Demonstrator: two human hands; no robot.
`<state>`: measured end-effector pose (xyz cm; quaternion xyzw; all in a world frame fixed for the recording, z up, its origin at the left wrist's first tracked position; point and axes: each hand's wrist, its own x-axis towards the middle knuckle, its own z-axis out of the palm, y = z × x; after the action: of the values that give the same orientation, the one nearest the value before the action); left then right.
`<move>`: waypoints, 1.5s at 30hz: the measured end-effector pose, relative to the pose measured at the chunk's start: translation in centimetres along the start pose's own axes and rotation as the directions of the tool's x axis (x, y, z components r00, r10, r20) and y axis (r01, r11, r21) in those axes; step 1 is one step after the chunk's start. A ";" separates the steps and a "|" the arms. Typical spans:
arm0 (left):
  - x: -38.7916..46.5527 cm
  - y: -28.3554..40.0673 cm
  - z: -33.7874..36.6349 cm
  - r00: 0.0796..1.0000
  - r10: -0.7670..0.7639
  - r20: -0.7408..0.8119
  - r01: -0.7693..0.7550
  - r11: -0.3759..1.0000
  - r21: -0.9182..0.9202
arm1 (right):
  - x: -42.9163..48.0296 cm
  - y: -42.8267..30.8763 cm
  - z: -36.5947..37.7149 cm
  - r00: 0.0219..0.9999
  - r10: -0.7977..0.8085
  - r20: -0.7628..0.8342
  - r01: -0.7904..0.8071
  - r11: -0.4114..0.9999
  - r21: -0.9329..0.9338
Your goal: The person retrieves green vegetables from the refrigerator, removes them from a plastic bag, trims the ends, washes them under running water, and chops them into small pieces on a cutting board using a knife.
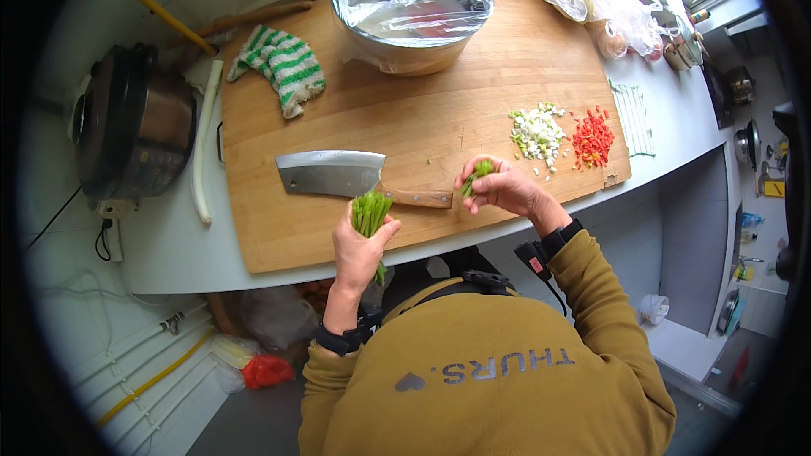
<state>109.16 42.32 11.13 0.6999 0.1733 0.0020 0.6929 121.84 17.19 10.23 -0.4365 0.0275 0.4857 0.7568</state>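
My left hand (362,246) grips an upright bunch of green stalks (370,212) near the board's front edge; leafy ends stick out below the fist. A smaller piece of the green bunch (483,169) is between the fingers of my right hand (497,187). Between and behind the hands, a cleaver (332,173) lies flat on the wooden cutting board (412,114), its wooden handle (415,197) pointing right. To the right of it, chopped white and pale green pieces (538,133) form a pile beside a pile of chopped red pieces (593,139).
A bowl covered with plastic film (412,6) stands at the board's back, with a green-striped cloth (285,66) to its left. Left of the board are a long white-green stalk (206,139) and an electric cooker (136,126). Plastic bags (627,19) and a pot (682,47) sit at the back right.
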 end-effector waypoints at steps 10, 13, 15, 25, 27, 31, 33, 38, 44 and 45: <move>2.8 4.2 6.1 0.933 0.244 0.264 -0.290 0.945 0.151 | 1.3 3.7 3.0 0.983 0.097 -0.156 -0.011 0.880 0.474; 3.1 4.1 6.6 0.918 0.264 0.297 -0.347 0.896 0.277 | 1.1 4.0 3.5 0.976 0.077 -0.203 0.038 0.858 0.512; 3.2 4.0 6.7 0.917 0.283 0.280 -0.364 0.882 0.301 | 1.0 3.9 3.5 0.974 0.080 -0.210 0.037 0.865 0.500; 9.6 2.8 4.8 0.947 0.232 0.221 -0.315 0.803 0.507 | -0.7 1.3 -0.3 0.981 0.014 -0.193 0.070 0.906 0.417; 10.7 1.8 5.7 0.939 0.180 0.294 -0.328 0.730 0.599 | -1.7 1.1 -0.7 0.983 0.014 -0.186 0.070 0.897 0.436; 10.9 0.0 7.1 0.936 0.183 0.299 -0.347 0.600 0.721 | -3.3 1.1 -1.7 0.960 0.028 -0.278 0.085 0.918 0.387; 10.9 -0.6 7.2 0.952 0.139 0.275 -0.304 0.552 0.776 | -3.9 1.4 -2.1 0.960 -0.002 -0.279 0.112 0.918 0.380; 11.7 -0.8 6.8 0.900 0.202 0.387 -0.422 0.625 0.656 | -5.2 2.9 -2.4 0.937 -0.018 -0.349 0.141 0.933 0.332; 8.1 5.2 8.1 0.864 0.170 0.474 -0.369 0.854 0.367 | -7.7 5.1 -2.1 0.934 -0.155 -0.323 0.279 0.881 0.383; 6.7 6.5 8.5 0.893 0.034 0.449 -0.239 0.881 0.409 | -8.4 5.4 -2.2 0.933 -0.138 -0.334 0.273 0.874 0.403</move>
<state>119.09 35.87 15.52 0.8356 -0.0389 -0.1425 0.5291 114.15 10.52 9.40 -0.3209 0.2026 0.3120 0.8710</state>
